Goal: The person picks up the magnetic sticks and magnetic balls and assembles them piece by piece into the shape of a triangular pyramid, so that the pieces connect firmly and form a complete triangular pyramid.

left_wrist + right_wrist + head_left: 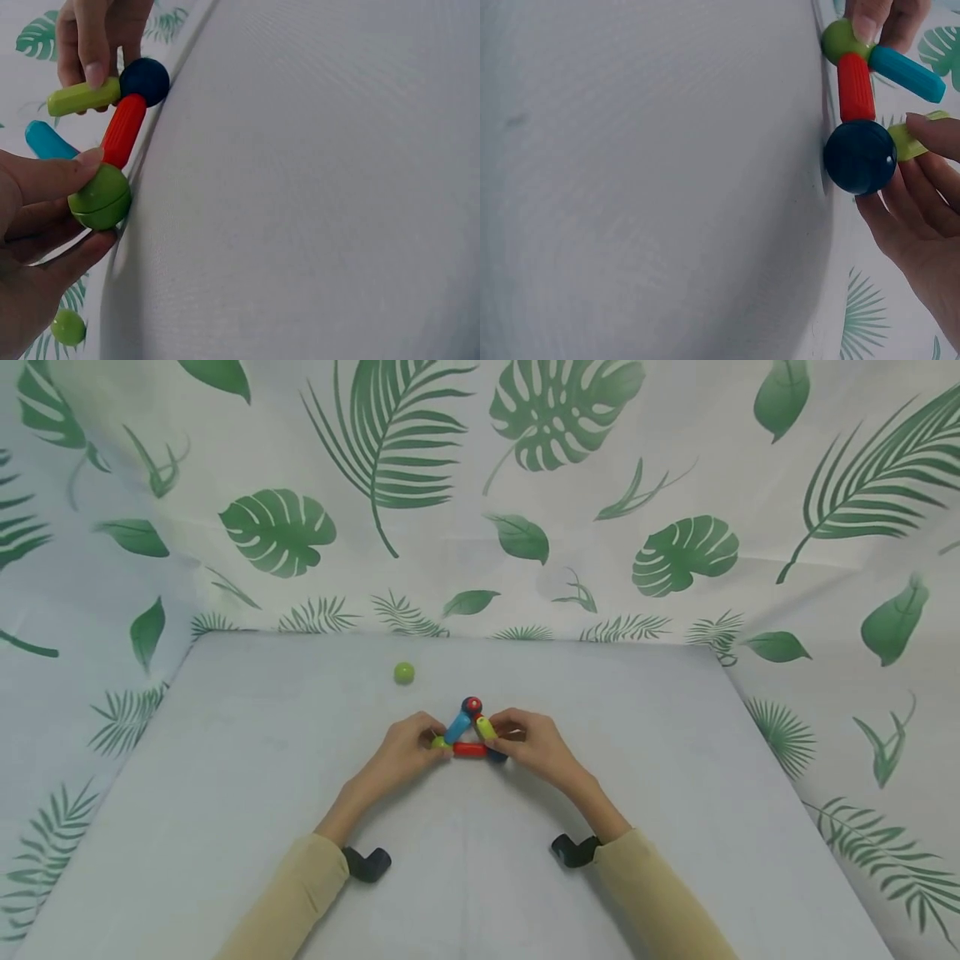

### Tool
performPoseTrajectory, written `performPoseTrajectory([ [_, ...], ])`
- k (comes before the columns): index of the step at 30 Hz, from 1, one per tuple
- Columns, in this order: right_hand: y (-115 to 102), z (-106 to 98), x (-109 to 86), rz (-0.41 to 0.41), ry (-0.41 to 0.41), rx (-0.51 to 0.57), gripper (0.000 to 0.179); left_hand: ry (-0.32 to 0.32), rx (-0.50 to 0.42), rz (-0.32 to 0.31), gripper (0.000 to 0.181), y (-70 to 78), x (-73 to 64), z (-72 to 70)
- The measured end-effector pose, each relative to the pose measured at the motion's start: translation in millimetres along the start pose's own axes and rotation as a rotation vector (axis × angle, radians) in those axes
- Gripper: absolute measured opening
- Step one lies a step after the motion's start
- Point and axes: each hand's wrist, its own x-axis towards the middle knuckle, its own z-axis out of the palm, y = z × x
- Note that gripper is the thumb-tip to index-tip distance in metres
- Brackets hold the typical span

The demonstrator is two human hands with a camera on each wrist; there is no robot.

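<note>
My left hand pinches a green ball between thumb and fingers. A red rod runs from this ball to a dark blue ball on the right. From the green ball a light blue rod slants away. My right hand grips a yellow-green rod that meets the dark blue ball. In the head view the two slanted rods converge near a dark, round piece with a red centre. Whether they touch it, I cannot tell.
Another green ball lies apart on the white table, behind and left of the rods. Dark wrist-worn devices stick out at both sleeve cuffs. Leaf-printed cloth stands along the table's back and sides.
</note>
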Motion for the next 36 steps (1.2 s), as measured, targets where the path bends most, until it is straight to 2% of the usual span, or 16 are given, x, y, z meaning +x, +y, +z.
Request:
performPoseTrajectory([
  [4, -0.3, 0.0, -1.3, 0.011, 0.003, 0.007, 0.028, -0.032, -0.010, -0.004, 0.034, 3.4, 0.4, -4.8],
  [8, 2.5, -1.1, -3.2, 0.029, -0.003, -0.001, 0.028, -0.042, -0.007, -0.007, 0.035, 4.9, 3.9, -20.1],
  [13, 5.7, -4.8, -7.3, 0.047, -0.027, -0.008, 0.027, 0.070, 0.071, 0.004, 0.030, 0.0, 16.6, -47.1],
  [16, 7.8, -6.6, -8.5, 0.051, -0.043, -0.021, 0.025, 0.143, 0.106, -0.001, 0.030, -7.1, 30.5, -60.2],
  [19, 9.1, -7.6, -9.0, 0.057, -0.059, -0.032, 0.024, 0.185, 0.109, -0.029, 0.033, -16.0, 46.4, -68.0],
  [21, 10.3, -7.9, -9.1, 0.060, -0.070, -0.042, 0.024, 0.188, 0.105, -0.043, 0.034, -23.0, 55.7, -69.3],
  [24, 10.9, -9.1, -10.1, 0.074, -0.085, -0.044, 0.024, 0.159, 0.116, -0.051, 0.036, -32.3, 68.6, -66.3],
  [28, 11.5, -10.5, -10.5, 0.082, -0.096, -0.052, 0.023, 0.122, 0.151, -0.035, 0.038, -40.0, 81.9, -59.0],
  [32, 13.3, -11.1, -8.8, 0.078, -0.104, -0.056, 0.022, 0.109, 0.190, -0.033, 0.036, -40.1, 89.1, -54.5],
  [36, 13.8, -12.1, -6.9, 0.081, -0.113, -0.051, 0.022, 0.101, 0.193, -0.043, 0.035, -35.0, 87.7, -51.8],
])
